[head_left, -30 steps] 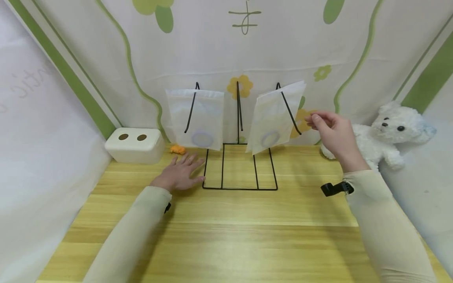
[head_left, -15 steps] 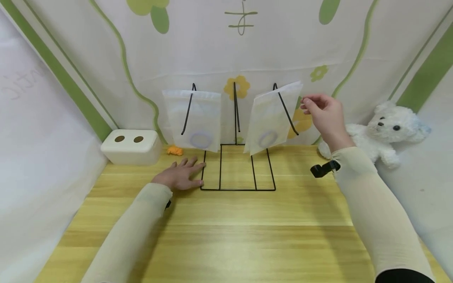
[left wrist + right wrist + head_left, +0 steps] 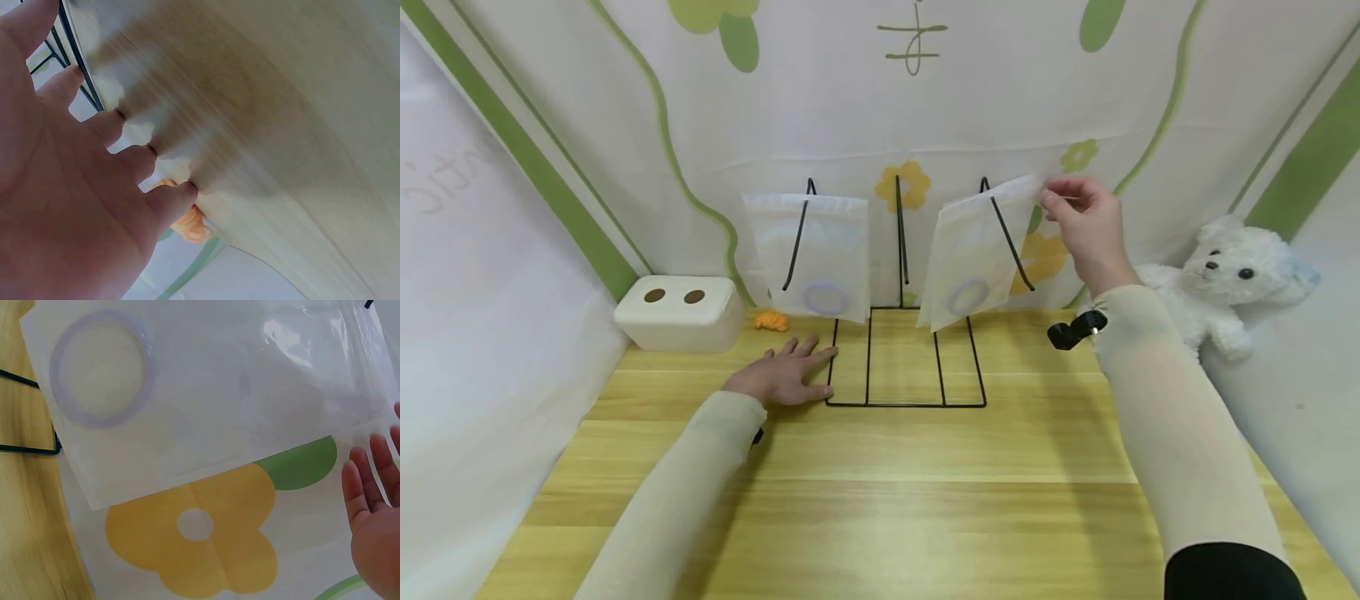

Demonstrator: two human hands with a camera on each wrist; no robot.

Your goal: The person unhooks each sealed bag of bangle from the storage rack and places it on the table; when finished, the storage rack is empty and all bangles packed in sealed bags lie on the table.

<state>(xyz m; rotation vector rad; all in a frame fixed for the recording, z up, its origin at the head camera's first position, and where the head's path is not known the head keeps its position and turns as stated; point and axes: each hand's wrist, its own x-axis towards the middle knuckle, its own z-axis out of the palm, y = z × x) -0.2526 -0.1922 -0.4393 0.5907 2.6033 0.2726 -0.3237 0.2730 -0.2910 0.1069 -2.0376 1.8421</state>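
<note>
A black wire display rack (image 3: 906,405) stands on the table, with three slanting prongs at its top. Frosted plastic bags (image 3: 808,242) hang on the left prong; more frosted plastic bags (image 3: 973,250) hang tilted on the right one, and the middle prong is bare. Each front bag shows a pale purple ring (image 3: 103,369). My left hand (image 3: 781,377) lies with spread fingers on the table, thumb and forefinger at the rack's left base wire. My right hand (image 3: 1086,229) has thumb and forefinger at the right bags' upper right corner; whether they pinch it is unclear.
A white box (image 3: 679,315) with two brown dots stands at the back left. Near it lies a small orange bundle (image 3: 771,321). A white plush bear (image 3: 1225,279) sits at the right, and a patterned cloth (image 3: 1000,92) hangs behind the rack.
My right hand has moved up and slightly left, from beside the right prong's tip to the bags' upper corner. My left hand stays by the rack's base.
</note>
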